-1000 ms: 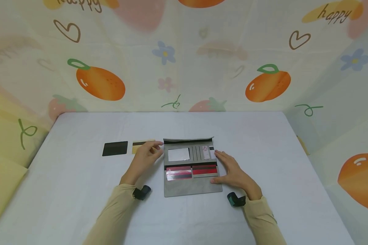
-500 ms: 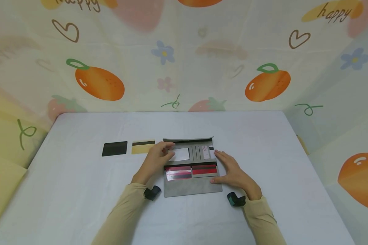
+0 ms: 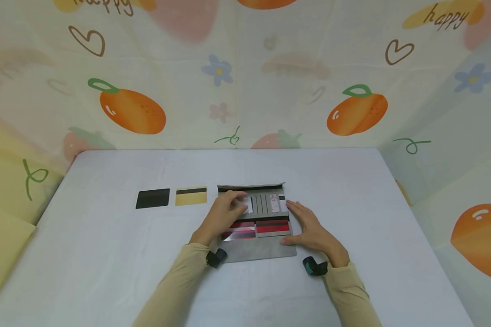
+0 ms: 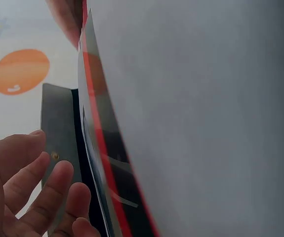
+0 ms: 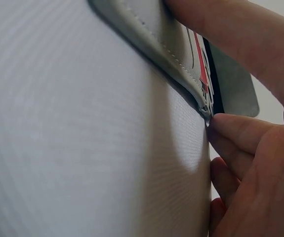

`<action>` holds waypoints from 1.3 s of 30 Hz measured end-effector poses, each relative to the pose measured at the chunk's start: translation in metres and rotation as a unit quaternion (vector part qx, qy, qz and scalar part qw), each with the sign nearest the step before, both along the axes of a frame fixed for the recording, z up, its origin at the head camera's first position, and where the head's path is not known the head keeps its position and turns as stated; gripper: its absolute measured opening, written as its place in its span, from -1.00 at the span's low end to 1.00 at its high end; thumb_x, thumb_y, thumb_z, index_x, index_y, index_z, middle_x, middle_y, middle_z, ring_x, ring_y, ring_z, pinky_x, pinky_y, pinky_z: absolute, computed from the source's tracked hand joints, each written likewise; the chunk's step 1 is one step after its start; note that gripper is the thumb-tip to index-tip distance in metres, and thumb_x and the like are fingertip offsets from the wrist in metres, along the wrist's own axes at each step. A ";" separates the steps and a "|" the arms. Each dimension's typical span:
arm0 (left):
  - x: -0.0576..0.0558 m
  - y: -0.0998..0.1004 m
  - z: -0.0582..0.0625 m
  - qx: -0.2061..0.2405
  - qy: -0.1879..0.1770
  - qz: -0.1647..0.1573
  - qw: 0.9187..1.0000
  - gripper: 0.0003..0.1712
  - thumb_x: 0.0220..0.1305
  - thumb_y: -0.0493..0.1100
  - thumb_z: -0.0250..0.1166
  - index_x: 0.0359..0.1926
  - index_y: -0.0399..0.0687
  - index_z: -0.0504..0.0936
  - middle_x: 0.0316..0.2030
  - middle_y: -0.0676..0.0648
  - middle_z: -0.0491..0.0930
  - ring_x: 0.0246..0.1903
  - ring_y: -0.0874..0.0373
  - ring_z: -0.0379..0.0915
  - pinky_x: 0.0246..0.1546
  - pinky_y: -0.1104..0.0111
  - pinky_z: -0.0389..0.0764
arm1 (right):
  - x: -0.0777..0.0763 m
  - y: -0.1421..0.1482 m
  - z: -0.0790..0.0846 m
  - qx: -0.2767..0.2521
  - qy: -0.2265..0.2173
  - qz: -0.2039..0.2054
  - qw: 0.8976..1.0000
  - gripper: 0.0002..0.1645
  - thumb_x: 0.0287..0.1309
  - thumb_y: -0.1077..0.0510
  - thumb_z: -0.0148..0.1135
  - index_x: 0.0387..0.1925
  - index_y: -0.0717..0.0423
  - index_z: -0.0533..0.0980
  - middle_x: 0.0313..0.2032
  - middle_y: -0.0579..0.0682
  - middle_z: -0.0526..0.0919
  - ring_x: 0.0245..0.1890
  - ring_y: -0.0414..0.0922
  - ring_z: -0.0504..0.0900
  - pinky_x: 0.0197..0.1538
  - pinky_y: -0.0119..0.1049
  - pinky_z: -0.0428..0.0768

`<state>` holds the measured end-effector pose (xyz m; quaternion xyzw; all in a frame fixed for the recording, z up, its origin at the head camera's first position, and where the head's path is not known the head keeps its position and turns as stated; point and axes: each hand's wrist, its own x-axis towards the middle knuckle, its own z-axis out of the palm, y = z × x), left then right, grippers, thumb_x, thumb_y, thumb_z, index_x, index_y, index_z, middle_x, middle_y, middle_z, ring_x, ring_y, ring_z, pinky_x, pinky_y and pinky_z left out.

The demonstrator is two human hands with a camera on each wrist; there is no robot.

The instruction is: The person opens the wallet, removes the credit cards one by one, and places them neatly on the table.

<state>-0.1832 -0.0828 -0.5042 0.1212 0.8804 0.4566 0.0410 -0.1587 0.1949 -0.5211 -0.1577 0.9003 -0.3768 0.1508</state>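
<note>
A grey wallet (image 3: 262,250) lies unfolded on the white-covered table. Red striped cards (image 3: 272,226) fill its lower slots, and a white card edge (image 3: 283,205) shows at the upper right. My left hand (image 3: 220,217) hovers over the wallet's left half with loosely bent fingers and nothing visible in them; it partly hides the clear window. In the left wrist view those fingers are near the wallet's raised flap (image 4: 60,118), where a small snap shows. My right hand (image 3: 316,231) rests its thumb on the wallet's lower panel, while the fingertips touch the right edge.
Left of the wallet lie a black card (image 3: 153,198) and a gold card (image 3: 191,199) with a dark stripe, side by side. Behind the table (image 3: 331,168) hangs a fruit-patterned cloth (image 3: 245,91).
My left hand has moved right, from beside the gold card to over the wallet's upper left, uncovering that card. The right hand and the wallet have stayed in place.
</note>
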 end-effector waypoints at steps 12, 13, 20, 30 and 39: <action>-0.006 0.023 -0.002 -0.027 0.014 -0.030 0.999 -0.55 0.26 -0.19 0.37 0.17 -0.12 0.59 -0.03 -0.08 0.63 -0.18 0.11 0.42 -0.10 0.25 0.49 | 0.000 0.001 -0.001 0.000 -0.001 -0.003 1.000 0.28 -0.17 -0.10 0.59 0.51 0.16 0.11 0.52 0.21 0.11 0.53 0.28 -0.04 0.42 0.39 0.01; -0.007 0.024 -0.002 -0.031 0.014 -0.034 0.999 -0.54 0.26 -0.19 0.37 0.18 -0.12 0.58 -0.03 -0.08 0.62 -0.18 0.10 0.42 -0.09 0.24 0.48 | 0.000 0.001 -0.001 -0.001 -0.002 -0.003 1.000 0.28 -0.17 -0.10 0.59 0.51 0.16 0.11 0.52 0.21 0.11 0.53 0.28 -0.04 0.42 0.39 0.01; -0.012 0.035 -0.001 -0.053 -0.002 -0.051 0.997 -0.48 0.27 -0.13 0.37 0.23 -0.09 0.55 0.03 -0.08 0.61 -0.09 0.08 0.43 0.03 0.19 0.50 | 0.000 0.001 -0.001 -0.006 0.001 -0.001 1.000 0.27 -0.16 -0.09 0.58 0.51 0.17 0.11 0.51 0.21 0.11 0.53 0.29 -0.05 0.42 0.39 0.00; -0.017 0.044 0.000 -0.066 -0.004 -0.059 0.996 -0.46 0.26 -0.10 0.39 0.24 -0.07 0.55 0.11 -0.11 0.58 0.12 -0.03 0.44 0.19 0.08 0.45 | 0.000 0.001 0.000 -0.003 -0.003 0.000 1.000 0.27 -0.15 -0.10 0.57 0.51 0.16 0.10 0.52 0.22 0.10 0.53 0.29 -0.05 0.41 0.40 0.01; -0.020 0.053 0.002 -0.082 -0.013 -0.067 0.994 -0.43 0.25 -0.09 0.40 0.26 -0.09 0.53 0.17 -0.12 0.56 0.17 -0.05 0.43 0.23 0.07 0.44 | -0.001 0.001 0.002 -0.008 -0.005 0.002 1.000 0.27 -0.15 -0.06 0.58 0.51 0.19 0.10 0.51 0.23 0.10 0.53 0.29 -0.05 0.41 0.40 0.01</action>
